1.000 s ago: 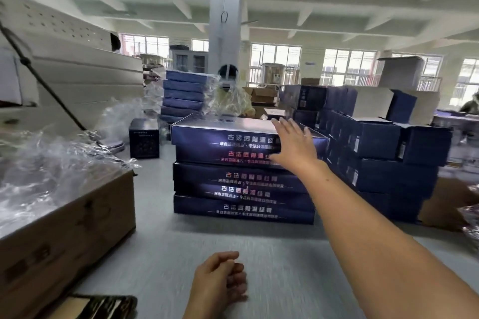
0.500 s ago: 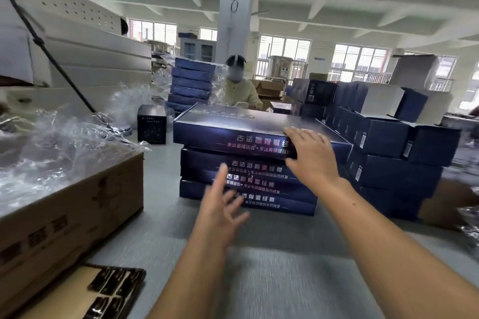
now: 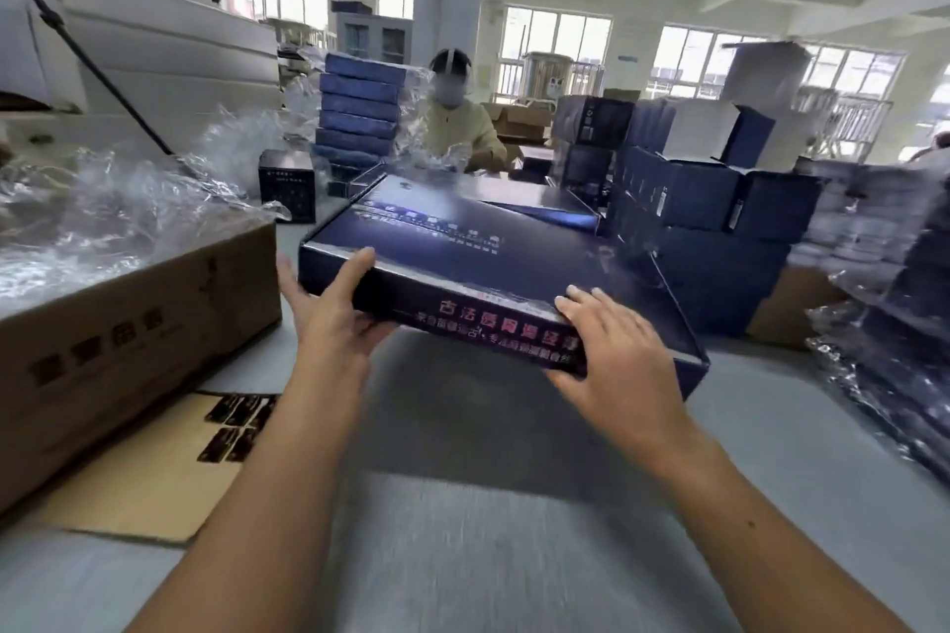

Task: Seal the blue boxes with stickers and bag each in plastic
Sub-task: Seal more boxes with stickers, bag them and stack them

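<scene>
Head view: both hands are holding one flat blue box (image 3: 493, 262) in the centre of the frame, above the grey counter (image 3: 514, 504), with its printed long side facing the camera.

The left hand (image 3: 334, 319) is gripping the box's near left corner, thumb lying on the top edge and fingers curling underneath. The right hand (image 3: 617, 355) is clamping the near right part, fingers spread over the top edge and thumb going under the side. The box lid is lying closed and the contents are not showing.

At the left of the frame a brown cardboard carton (image 3: 133, 324) is sitting on the counter, heaped to the top with clear plastic bags (image 3: 103, 221). In front of it a tan backing sheet (image 3: 154, 468) is lying flat, carrying a cluster of dark stickers (image 3: 236, 427).

Behind the held box, upper centre, a stack of blue boxes (image 3: 360, 113) is standing, with loose plastic around it. Beside it another person (image 3: 457, 118) is working.

A small black cube box (image 3: 287, 190) is standing alone left of centre.

At centre right, dark cube boxes (image 3: 694, 201) are standing piled in rows. At the right edge, plastic-wrapped boxes (image 3: 899, 272) are lying stacked, blurred.
</scene>
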